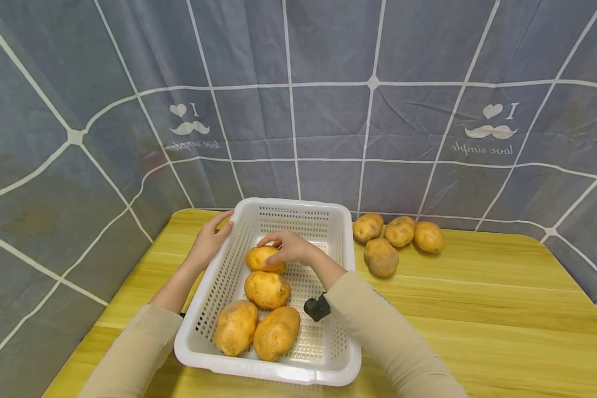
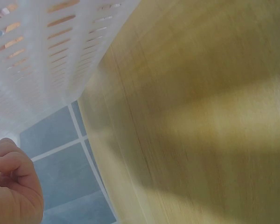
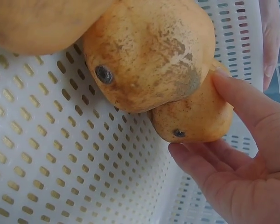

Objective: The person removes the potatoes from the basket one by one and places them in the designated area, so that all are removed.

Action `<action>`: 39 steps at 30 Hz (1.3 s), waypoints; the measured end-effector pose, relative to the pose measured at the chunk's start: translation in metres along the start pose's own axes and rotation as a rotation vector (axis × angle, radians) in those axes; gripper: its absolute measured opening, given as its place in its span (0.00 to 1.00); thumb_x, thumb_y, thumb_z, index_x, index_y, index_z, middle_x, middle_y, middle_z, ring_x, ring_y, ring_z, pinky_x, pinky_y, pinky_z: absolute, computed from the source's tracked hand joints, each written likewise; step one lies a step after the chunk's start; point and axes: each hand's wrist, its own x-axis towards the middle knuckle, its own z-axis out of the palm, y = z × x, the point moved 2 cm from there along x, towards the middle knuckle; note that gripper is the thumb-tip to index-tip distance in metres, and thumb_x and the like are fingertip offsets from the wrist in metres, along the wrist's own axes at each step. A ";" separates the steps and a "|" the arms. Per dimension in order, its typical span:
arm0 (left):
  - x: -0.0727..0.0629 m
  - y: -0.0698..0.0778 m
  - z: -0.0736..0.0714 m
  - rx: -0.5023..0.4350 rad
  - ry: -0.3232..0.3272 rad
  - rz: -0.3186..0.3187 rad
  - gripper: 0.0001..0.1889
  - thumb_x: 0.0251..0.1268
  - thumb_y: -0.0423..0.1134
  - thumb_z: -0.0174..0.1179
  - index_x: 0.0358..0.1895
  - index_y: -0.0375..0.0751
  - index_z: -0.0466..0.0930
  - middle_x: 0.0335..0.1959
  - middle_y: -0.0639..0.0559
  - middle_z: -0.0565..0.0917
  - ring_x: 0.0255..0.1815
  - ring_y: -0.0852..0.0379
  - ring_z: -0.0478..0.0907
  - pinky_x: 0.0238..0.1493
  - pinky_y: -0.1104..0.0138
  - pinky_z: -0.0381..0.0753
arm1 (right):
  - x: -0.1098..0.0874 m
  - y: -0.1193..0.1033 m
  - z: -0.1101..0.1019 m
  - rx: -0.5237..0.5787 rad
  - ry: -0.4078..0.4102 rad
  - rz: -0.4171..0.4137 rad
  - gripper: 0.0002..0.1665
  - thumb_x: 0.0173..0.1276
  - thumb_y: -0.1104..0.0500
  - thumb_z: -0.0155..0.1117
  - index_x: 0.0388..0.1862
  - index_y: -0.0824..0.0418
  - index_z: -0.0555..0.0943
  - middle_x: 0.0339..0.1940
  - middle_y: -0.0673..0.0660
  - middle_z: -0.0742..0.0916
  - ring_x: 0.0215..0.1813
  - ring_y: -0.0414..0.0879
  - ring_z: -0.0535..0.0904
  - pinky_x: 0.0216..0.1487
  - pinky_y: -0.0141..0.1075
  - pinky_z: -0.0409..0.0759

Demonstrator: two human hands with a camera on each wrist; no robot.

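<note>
A white perforated plastic basket (image 1: 267,371) stands on the wooden table with several potatoes inside, lined up mostly along its left side. At the far end of that row, my right hand (image 1: 292,247) holds a yellow potato (image 1: 258,257) between thumb and fingers. In the right wrist view the thumb lies on one side of this potato (image 3: 196,116) and the fingertips on the other; it touches a larger potato (image 3: 149,56). Beyond the basket's left wall, my left hand (image 1: 210,243) grips the rim near the far corner; its curled fingers show in the left wrist view.
Several more potatoes (image 1: 382,257) lie on the table (image 1: 477,298) just right of the basket's far corner. A grey curtain (image 1: 328,121) with white lines hangs behind and to the left. A small black object (image 1: 317,308) shows beside the right sleeve, above the basket floor.
</note>
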 end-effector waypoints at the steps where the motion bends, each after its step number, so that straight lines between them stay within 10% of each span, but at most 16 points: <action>1: 0.000 0.001 0.000 0.002 0.000 0.004 0.27 0.75 0.44 0.44 0.72 0.39 0.55 0.52 0.29 0.74 0.36 0.50 0.80 0.31 0.67 0.81 | 0.000 0.000 -0.001 -0.002 0.001 -0.001 0.25 0.53 0.65 0.73 0.53 0.61 0.81 0.56 0.57 0.79 0.56 0.53 0.72 0.51 0.38 0.75; 39: 0.000 0.002 -0.002 0.038 -0.001 0.023 0.27 0.74 0.46 0.44 0.72 0.39 0.56 0.49 0.29 0.75 0.27 0.61 0.77 0.29 0.68 0.80 | -0.015 -0.021 -0.026 0.306 0.028 0.057 0.28 0.59 0.65 0.67 0.60 0.60 0.75 0.52 0.62 0.79 0.48 0.48 0.77 0.40 0.37 0.81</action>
